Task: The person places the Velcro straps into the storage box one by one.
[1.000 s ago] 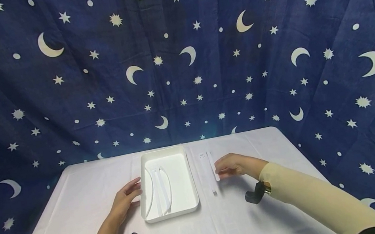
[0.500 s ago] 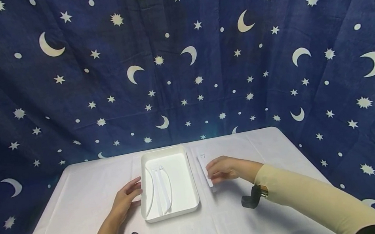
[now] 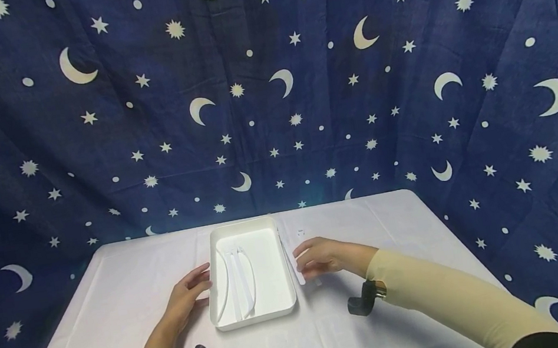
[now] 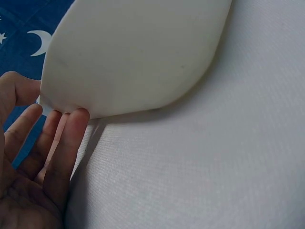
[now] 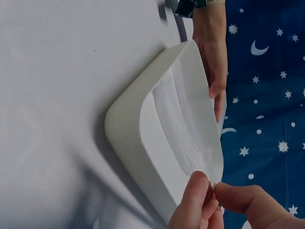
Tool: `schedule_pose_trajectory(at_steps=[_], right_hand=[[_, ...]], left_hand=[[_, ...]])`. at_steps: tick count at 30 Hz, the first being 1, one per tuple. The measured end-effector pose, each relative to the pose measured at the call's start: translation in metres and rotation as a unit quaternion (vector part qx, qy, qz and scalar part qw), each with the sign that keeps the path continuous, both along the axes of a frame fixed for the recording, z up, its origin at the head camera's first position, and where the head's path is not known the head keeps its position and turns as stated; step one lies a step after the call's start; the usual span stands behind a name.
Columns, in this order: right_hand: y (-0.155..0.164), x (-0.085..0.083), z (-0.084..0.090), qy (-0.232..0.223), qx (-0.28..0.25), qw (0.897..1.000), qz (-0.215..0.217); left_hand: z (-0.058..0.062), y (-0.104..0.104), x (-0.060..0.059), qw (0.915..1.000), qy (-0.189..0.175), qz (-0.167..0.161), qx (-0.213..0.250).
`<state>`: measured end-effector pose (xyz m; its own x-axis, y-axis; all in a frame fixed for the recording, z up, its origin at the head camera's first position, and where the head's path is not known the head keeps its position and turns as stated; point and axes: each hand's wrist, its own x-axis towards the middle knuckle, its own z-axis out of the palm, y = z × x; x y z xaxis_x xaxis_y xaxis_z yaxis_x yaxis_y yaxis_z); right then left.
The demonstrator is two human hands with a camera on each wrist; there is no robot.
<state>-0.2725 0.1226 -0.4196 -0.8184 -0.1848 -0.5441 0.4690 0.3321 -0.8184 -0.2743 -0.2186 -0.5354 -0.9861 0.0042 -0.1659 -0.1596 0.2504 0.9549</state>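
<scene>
A shallow white tray sits on the table, holding several slim white pieces, some curved and some straight. My left hand rests its fingertips against the tray's left outer wall. The left wrist view shows those fingers extended to the pale wall. Beside the tray's right rim, my right hand pinches a slender white strip between thumb and fingers. In the right wrist view the pinching fingertips overlap the tray, and the strip is mostly hidden.
Partly behind my right hand lies a long, flat white piece with small print at its far end. A white cloth covers the table. Behind it hangs a dark blue curtain with moons and stars.
My right hand has moved left with the white strip, from past the flat white piece to the tray's right rim. The left hand and tray have stayed put.
</scene>
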Motion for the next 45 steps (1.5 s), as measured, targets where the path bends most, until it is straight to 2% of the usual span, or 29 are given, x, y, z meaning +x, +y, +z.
schedule_pose_trajectory(at_steps=[13, 24, 45], right_hand=[[-0.024, -0.001, -0.008, -0.004, -0.01, 1.0, 0.013], [-0.042, 0.0, -0.016, -0.011, 0.005, 0.999, 0.031], [-0.067, -0.012, -0.035, -0.009, -0.017, 1.0, 0.006]], left_hand=[[0.0, 0.0, 0.0, 1.0, 0.0, 0.006, 0.0], [0.0, 0.001, 0.0, 0.9999, -0.003, 0.008, -0.008], [0.001, 0.0, -0.001, 1.0, -0.005, 0.005, 0.004]])
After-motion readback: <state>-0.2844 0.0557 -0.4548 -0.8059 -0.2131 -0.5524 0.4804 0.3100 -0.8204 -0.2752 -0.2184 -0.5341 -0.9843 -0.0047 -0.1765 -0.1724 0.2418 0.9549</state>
